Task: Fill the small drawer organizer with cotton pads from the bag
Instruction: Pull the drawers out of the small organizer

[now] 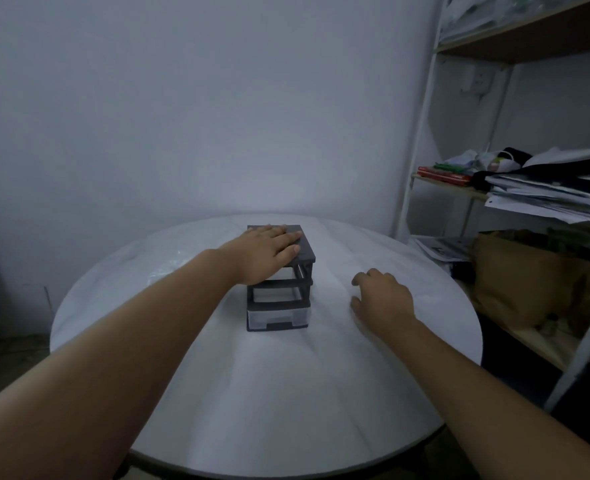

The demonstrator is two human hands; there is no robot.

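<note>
Fingers (286, 237) of left hand (264, 254): straight, close together, laid flat on top panel of drawer organizer (276, 303). Nothing gripped. Palm over near-left part of the panel, fingertips toward its far-right edge.

Fingers (373, 273) of right hand (383, 299): loosely curled, tips down on counter (286, 410), nothing held. Positioned to the right of the organizer, near it but apart, with bare counter between.

Drawer organizer: small dark grey frame, three tiers, upright near centre of round white counter, front facing the camera. Bottom drawer (278, 318): clear plastic with dark front, pushed in. Upper two tiers: dark inside, contents not discernible; top tier partly hidden by left wrist.

Clear plastic bag (163, 271): faint, crumpled, lying on counter to the left of the organizer, beyond left forearm. Not touched by either hand. Contents not discernible.

Surroundings: plain pale wall (217, 116) behind counter. White-framed shelving unit (421, 150) at right, carrying stacked papers (546, 199) on middle shelf and brown bag (515, 282) lower down.
</note>
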